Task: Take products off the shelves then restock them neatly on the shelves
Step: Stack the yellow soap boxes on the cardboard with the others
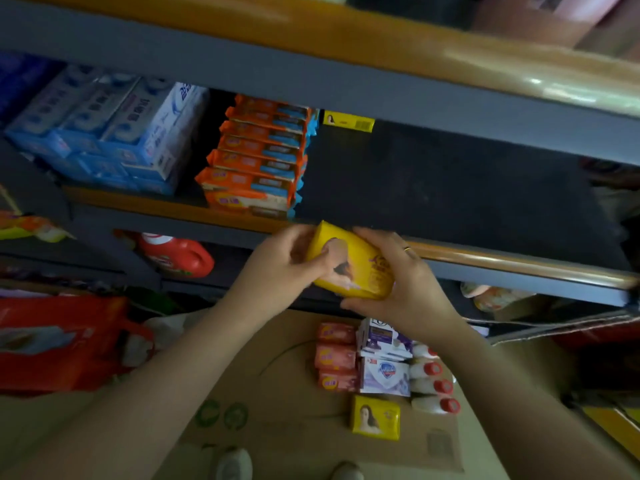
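Note:
A yellow soap box [356, 265] is held in front of the middle shelf's edge [519, 263]. My left hand [287, 268] grips its left end and my right hand [405, 282] grips its right side and lower corner. One more yellow soap box [348, 121] stands at the back of the dark shelf board [433, 188]. Another yellow soap box [375, 417] lies on the cardboard [277, 393] on the floor below, beside orange soap packs [336, 358], white and purple soap boxes [384, 362] and small red-capped bottles [434, 386].
On the shelf, a row of orange soap packs [256, 157] stands left of the open board, with blue and white packs [104, 129] further left. A red detergent jug [176, 254] sits on the lower shelf. A red tissue pack [65, 341] lies at the left.

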Available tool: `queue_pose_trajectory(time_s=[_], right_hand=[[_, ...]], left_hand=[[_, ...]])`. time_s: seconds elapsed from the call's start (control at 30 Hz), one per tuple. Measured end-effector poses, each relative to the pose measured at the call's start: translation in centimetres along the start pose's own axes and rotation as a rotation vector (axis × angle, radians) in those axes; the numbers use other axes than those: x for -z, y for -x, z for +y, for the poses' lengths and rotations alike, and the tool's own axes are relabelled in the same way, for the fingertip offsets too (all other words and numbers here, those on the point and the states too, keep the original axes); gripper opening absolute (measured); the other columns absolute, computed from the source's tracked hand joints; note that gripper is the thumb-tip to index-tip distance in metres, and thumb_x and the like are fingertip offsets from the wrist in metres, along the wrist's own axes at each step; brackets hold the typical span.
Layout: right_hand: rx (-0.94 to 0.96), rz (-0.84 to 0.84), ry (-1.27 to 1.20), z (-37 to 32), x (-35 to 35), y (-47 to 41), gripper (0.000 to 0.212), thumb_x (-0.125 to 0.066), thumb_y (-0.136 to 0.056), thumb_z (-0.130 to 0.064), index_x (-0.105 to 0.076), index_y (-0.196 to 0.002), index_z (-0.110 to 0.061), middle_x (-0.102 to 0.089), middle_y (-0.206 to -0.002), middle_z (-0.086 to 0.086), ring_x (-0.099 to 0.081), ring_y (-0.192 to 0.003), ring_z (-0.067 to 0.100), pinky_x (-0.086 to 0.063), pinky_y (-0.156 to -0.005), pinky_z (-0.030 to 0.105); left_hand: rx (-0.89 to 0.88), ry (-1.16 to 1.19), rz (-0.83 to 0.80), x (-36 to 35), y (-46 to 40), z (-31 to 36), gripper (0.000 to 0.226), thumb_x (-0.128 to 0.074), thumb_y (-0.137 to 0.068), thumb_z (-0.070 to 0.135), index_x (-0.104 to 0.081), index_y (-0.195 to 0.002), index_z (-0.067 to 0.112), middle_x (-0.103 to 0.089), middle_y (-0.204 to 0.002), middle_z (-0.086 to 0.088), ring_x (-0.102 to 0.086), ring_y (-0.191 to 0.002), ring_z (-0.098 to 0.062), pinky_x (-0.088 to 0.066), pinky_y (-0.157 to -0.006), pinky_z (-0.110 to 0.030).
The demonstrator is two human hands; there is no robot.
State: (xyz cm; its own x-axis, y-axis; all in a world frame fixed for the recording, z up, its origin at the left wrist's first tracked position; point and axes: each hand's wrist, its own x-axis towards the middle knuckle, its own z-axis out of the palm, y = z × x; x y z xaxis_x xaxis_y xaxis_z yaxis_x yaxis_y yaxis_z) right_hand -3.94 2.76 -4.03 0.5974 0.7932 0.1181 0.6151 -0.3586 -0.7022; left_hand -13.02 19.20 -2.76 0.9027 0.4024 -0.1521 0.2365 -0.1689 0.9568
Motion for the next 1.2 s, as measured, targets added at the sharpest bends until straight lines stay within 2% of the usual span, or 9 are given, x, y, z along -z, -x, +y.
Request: queue_pose_trajectory(time_s=[0.13, 0.23, 0.47, 0.67, 0.8, 0.93, 1.0, 1.1, 1.2], right_hand=[[-0.132, 0.11, -0.461, -0.7, -1.0, 2.8, 0.091, -0.081, -0.061, -0.043, -0.03, -0.135, -0.031, -0.045, -0.13, -0.006, -0.052, -0.111, 0.005, -0.048, -0.087, 0.021], [-0.249, 0.163, -0.915, -1.0, -1.7, 5.2, 0.091, -0.084, -0.057, -0.047, -0.038, -0.133, -0.024, -0.052, -0.128, -0.001, -0.06, -0.104, 0.012, -0.053, -0.077, 0.028], [-0.369, 0.078, -1.011, -1.8, -1.6, 6.8, 0.052, -0.068, -0.072, -0.012, -0.049, -0.12, -0.021, -0.071, -0.098, -0.008, -0.065, -0.095, 0.009, -0.053, -0.077, 0.023], [-0.556, 0.091, -0.943, 0.2, -2.0, 7.8, 0.03, -0.065, -0.076, -0.028, -0.066, -0.104, -0.018, -0.07, -0.107, 0.009, -0.064, -0.102, 0.029, -0.051, -0.093, 0.04], [-0.711, -0.028, -1.27, 0.9, -3.1, 8.2, 0.065, -0.082, -0.06, -0.044, -0.062, -0.112, -0.012, -0.068, -0.107, 0.014, -0.062, -0.105, 0.033, -0.051, -0.092, 0.041], [-0.919, -0.145, -1.419, 0.4, -3.8, 7.7, 0.054, -0.038, -0.084, -0.053, -0.057, -0.115, -0.012, -0.067, -0.103, 0.013, -0.062, -0.101, 0.035, -0.055, -0.08, 0.037], [-0.963, -0.178, -1.446, 0.1, -4.2, 7.7, 0.052, -0.037, -0.088, -0.049, -0.055, -0.118, -0.011, -0.063, -0.112, 0.016, -0.058, -0.105, 0.036, -0.056, -0.077, 0.034], [-0.915, -0.072, -1.533, -0.1, -4.4, 8.0, 0.058, -0.067, -0.074, -0.041, -0.054, -0.118, -0.005, -0.061, -0.112, 0.018, -0.056, -0.108, 0.035, -0.059, -0.07, 0.03], [-0.801, 0.111, -1.433, 0.3, -4.4, 8.3, 0.055, -0.075, -0.065, -0.029, -0.053, -0.111, -0.007, -0.057, -0.108, 0.012, -0.06, -0.097, 0.023, -0.058, -0.078, 0.031]], left_hand=[[0.135, 0.265, -0.155, -0.2, 1.2, -1.1, 0.003, -0.064, -0.086, 0.023, -0.065, -0.088, 0.022, -0.071, -0.079, 0.005, -0.068, -0.077, -0.009, -0.052, -0.077, -0.024], [0.306, 0.582, -0.248, -1.1, 2.2, -2.8, 0.014, -0.058, -0.079, 0.025, -0.06, -0.079, 0.012, -0.067, -0.069, 0.002, -0.065, -0.066, -0.011, -0.049, -0.074, -0.027], [0.575, 0.946, -0.217, -3.0, 3.7, -5.4, 0.022, -0.056, -0.075, 0.029, -0.061, -0.09, 0.014, -0.069, -0.079, -0.002, -0.066, -0.068, -0.013, -0.052, -0.06, -0.025], [0.145, 0.587, -0.077, -3.3, 4.7, -3.4, 0.013, -0.057, -0.08, 0.019, -0.058, -0.091, 0.01, -0.066, -0.072, 0.004, -0.065, -0.07, -0.011, -0.052, -0.065, -0.025], [-0.097, 0.212, 0.05, -2.8, 5.9, -2.2, 0.035, -0.077, -0.071, 0.009, -0.058, -0.097, 0.025, -0.066, -0.085, 0.012, -0.067, -0.072, -0.006, -0.056, -0.058, -0.024], [-0.3, -0.215, 0.039, -2.5, 7.2, -2.5, 0.037, -0.077, -0.065, 0.037, -0.053, -0.092, 0.044, -0.058, -0.094, 0.03, -0.057, -0.084, 0.008, -0.041, -0.068, -0.006], [-0.356, -0.258, -0.025, -2.4, 7.2, -2.7, 0.037, -0.074, -0.068, 0.045, -0.056, -0.1, 0.042, -0.056, -0.103, 0.027, -0.053, -0.093, 0.009, -0.039, -0.075, -0.005], [-0.397, -0.237, -0.101, -1.9, 6.9, -3.8, 0.044, -0.067, -0.073, 0.045, -0.056, -0.115, 0.037, -0.052, -0.114, 0.021, -0.05, -0.109, 0.002, -0.04, -0.091, -0.014], [-0.123, -0.024, -0.161, -1.4, 7.2, -4.6, 0.047, -0.074, -0.074, 0.036, -0.056, -0.118, 0.038, -0.052, -0.12, 0.008, -0.059, -0.104, -0.006, -0.049, -0.085, -0.02]])
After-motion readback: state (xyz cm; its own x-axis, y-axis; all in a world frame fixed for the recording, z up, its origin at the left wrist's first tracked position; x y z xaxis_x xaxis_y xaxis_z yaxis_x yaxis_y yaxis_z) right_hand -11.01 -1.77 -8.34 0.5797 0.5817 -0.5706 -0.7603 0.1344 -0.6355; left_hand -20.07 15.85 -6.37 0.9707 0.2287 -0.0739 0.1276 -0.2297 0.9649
